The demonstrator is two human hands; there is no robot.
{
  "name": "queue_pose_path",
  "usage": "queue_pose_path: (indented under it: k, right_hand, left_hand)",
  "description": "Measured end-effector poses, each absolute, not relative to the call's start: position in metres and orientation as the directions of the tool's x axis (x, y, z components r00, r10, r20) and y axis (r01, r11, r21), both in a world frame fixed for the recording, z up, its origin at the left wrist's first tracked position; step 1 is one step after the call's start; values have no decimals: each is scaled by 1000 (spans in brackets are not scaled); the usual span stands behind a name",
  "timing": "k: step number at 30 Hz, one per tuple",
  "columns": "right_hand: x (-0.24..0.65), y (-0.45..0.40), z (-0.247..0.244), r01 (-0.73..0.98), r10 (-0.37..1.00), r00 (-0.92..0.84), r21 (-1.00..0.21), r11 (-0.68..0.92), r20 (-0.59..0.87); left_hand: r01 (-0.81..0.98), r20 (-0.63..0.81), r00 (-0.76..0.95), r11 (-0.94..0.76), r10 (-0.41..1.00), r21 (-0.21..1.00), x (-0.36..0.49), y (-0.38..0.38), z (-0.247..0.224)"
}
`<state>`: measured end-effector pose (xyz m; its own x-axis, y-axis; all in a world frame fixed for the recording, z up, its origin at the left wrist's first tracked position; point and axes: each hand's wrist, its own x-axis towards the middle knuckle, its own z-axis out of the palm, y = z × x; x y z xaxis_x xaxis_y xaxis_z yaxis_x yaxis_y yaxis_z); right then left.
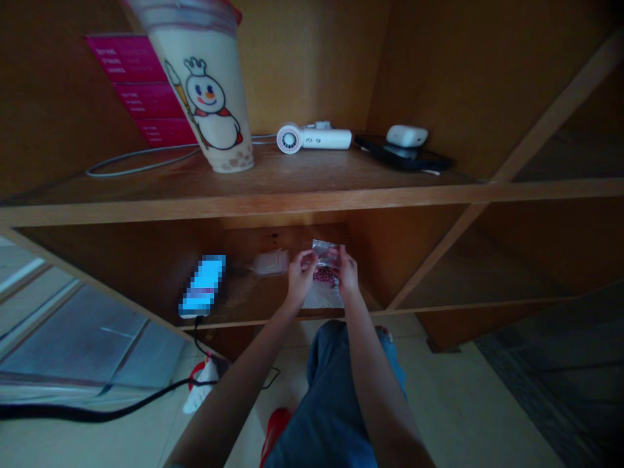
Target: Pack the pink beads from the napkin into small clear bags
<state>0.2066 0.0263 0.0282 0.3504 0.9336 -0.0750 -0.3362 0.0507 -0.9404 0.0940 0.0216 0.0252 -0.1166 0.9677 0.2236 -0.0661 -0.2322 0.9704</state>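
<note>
Between my two hands is a small clear plastic bag (327,254), held upright over the lower shelf. My left hand (302,276) pinches its left edge, and my right hand (348,272) grips the right edge. Dark red bead-like pieces (325,277) show just below the bag's upper part; whether they are inside it or behind it I cannot tell. Under my hands a pale translucent sheet or bag (324,298) lies at the shelf's front edge. A stack of clear small bags (271,262) rests to the left of my left hand.
A lit phone (203,286) with a cable is at the lower shelf's left. The upper shelf (292,179) bears a tall drink cup (207,97), a white handheld fan (314,138), a white case (407,136) on a black item, and pink boxes (146,91).
</note>
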Motion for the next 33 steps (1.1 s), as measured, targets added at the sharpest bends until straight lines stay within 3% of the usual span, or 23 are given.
queue_pose_path:
  k: [6,12,21,27,33]
  right_hand:
    - [205,33,19,-487,950,297,-871,62,-98]
    - [205,36,15,-685,972,148,-728,-33,-183]
    - [204,34,15,-736,982,94,-676,-44,-165]
    - [202,35,15,-807,979,34,-583,-93,-203]
    - [202,35,13,-798,979,44,-597,-87,-201]
  left_hand:
    - [-87,249,-186,-268,951,959,95,14,42]
    - [-19,304,-122,-309,945,951,97,4,46]
    - [212,395,-4,-385,919,898,97,-3,51]
    - [212,411,23,-406,911,889,97,-3,51]
    - [271,444,-12,-424,896,864,97,-3,53]
